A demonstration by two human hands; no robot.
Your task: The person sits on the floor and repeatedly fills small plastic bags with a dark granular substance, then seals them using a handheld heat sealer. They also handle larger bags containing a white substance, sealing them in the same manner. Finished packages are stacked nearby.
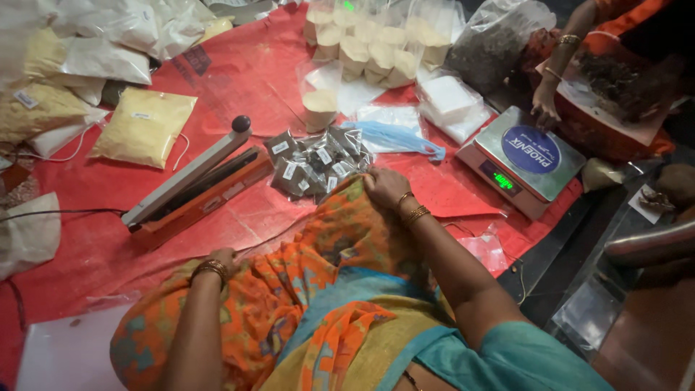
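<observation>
Fingers of the right hand (384,187) pinch orange cloth (340,224) beside small dark packets (315,163), while the left hand (223,259) rests curled on the cloth near the heat sealer (195,185).

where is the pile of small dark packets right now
In the head view, the pile of small dark packets lies centre on the red sheet, between the heat sealer and the right hand.

Small packing workshop: heat sealer (192,185), weighing scale (523,159), filled pouches (318,165) on red sheet (239,72).
</observation>
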